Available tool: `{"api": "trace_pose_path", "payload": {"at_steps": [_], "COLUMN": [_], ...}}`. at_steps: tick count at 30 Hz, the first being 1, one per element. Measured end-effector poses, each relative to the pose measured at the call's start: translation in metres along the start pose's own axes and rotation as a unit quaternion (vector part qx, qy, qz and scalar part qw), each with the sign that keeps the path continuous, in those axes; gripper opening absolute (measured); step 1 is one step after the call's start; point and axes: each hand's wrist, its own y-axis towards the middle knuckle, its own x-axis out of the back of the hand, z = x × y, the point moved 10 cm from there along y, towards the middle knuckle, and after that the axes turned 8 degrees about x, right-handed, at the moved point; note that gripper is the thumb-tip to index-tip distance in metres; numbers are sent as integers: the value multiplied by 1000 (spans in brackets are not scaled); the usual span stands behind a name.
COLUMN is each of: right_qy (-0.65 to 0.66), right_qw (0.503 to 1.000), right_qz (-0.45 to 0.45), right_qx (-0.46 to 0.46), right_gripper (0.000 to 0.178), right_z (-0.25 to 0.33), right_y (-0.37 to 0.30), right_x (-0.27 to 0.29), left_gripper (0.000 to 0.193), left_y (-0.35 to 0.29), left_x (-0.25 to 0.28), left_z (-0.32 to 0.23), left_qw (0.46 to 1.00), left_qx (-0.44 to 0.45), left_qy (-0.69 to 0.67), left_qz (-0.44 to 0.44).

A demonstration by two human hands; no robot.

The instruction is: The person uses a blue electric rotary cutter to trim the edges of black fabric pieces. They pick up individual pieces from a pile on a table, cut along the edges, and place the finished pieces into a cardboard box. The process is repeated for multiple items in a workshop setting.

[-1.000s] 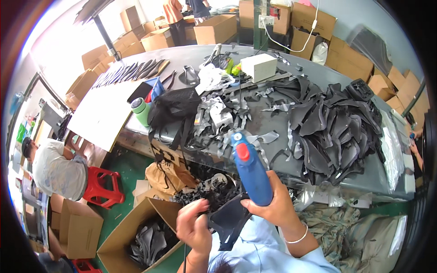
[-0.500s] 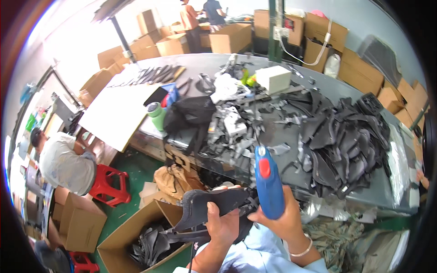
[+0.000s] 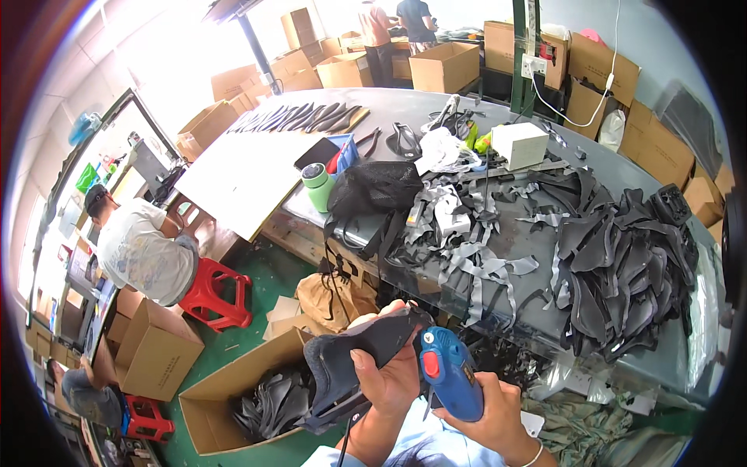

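My left hand (image 3: pixel 387 383) is closed on a dark grey padded piece (image 3: pixel 350 348), curved and soft-looking, with more dark material hanging below it. In my right hand (image 3: pixel 498 420) is a blue handheld power tool (image 3: pixel 454 381) with a red button. The tool's front end is up close beside the padded piece's right end; whether they touch cannot be made out. Below and left of my left hand stands an open cardboard box (image 3: pixel 206 420) with several dark cut pieces (image 3: pixel 272 405) inside.
A grey table (image 3: pixel 545 288) ahead carries a heap of dark padded pieces (image 3: pixel 615 272), grey scraps (image 3: pixel 475 268), a black bag (image 3: pixel 373 187), a green bottle (image 3: pixel 316 187) and a white box (image 3: pixel 520 145). At the left, a person (image 3: pixel 148 245) sits on a red stool (image 3: pixel 214 294).
The blue tool has tilted and come down, its front end now beside the padded piece's right end. My view has shifted, so the surroundings appear farther right.
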Motion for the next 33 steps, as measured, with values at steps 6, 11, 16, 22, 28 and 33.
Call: {"api": "trace_pose_path", "payload": {"at_steps": [6,11,16,22,28,33], "right_qy": [-2,-29,-83,-100,-107,-99], "right_qw": [1000,999,995,993,992,992], "right_qz": [-6,-20,2,13,13,14], "right_qx": [13,34,56,65,68,72], "right_gripper": [55,58,57,54,54,55], "right_z": [2,-7,-15,-13,-12,-8], "right_y": [0,-4,-13,-13,-14,-11], "right_x": [3,5,2,1,2,2], "left_gripper": [46,46,45,41,36,37], "left_y": [2,7,13,11,11,9], "left_x": [-3,6,5,4,-7,-10], "left_z": [-6,-14,-20,-21,-27,-23], "left_qw": [996,992,983,978,973,951], "left_qx": [4,112,148,148,135,137], "left_qy": [80,64,109,149,187,276], "left_qz": [43,-4,-7,1,-6,8]}}
